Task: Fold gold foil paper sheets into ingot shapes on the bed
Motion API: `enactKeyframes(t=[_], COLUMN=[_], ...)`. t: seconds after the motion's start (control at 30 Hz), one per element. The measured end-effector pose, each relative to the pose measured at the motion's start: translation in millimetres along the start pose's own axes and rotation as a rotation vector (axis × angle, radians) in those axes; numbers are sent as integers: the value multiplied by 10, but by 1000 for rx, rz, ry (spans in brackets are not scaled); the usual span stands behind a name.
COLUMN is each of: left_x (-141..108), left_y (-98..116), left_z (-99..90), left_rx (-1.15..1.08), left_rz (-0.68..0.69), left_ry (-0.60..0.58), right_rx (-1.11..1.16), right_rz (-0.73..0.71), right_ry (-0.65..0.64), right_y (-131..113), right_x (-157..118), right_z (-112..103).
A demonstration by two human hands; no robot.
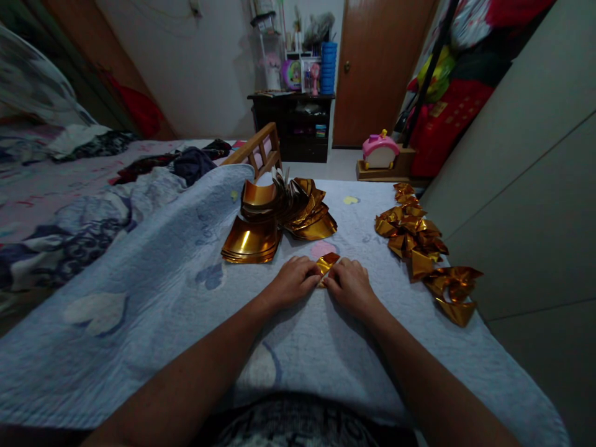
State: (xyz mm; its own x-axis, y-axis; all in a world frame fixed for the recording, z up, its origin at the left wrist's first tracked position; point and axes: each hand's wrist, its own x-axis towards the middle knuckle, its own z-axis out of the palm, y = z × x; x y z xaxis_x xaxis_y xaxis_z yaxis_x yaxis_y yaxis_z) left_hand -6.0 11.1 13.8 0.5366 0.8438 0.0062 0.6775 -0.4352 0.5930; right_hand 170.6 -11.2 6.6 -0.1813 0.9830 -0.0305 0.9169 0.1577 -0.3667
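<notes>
Both hands [298, 280] [350, 285] pinch the gold paper [328, 263] at four and eight o'clock; keep its edges aligned, then crease firmly.

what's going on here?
A person holds a small gold sheet between both hands, left and right, low over a blue quilt. It looks partly folded. Stacks of gold sheets lie just beyond the hands, a little to the left. Folded gold pieces are heaped along the quilt's right side.
</notes>
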Motion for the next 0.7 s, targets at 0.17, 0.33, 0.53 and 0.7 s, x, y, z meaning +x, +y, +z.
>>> enactKeyframes(t=[0.17, 0.33, 0.53, 0.7], left_x=[-8, -19, -12, -12], left_y=[5, 5, -9, -24], left_z=[5, 17, 41, 55], left_rx=[-19, -15, -9, -4], left_rz=[-9, -5, -9, -1], left_ry=[12, 34, 40, 48], right_rx=[-10, -19, -46, -44], right_rz=[6, 3, 4, 11], right_ry=[-4, 8, 12, 14], right_y=[-9, -17, -15, -25], right_x=[4, 2, -3, 4], right_z=[0, -4, 8, 7])
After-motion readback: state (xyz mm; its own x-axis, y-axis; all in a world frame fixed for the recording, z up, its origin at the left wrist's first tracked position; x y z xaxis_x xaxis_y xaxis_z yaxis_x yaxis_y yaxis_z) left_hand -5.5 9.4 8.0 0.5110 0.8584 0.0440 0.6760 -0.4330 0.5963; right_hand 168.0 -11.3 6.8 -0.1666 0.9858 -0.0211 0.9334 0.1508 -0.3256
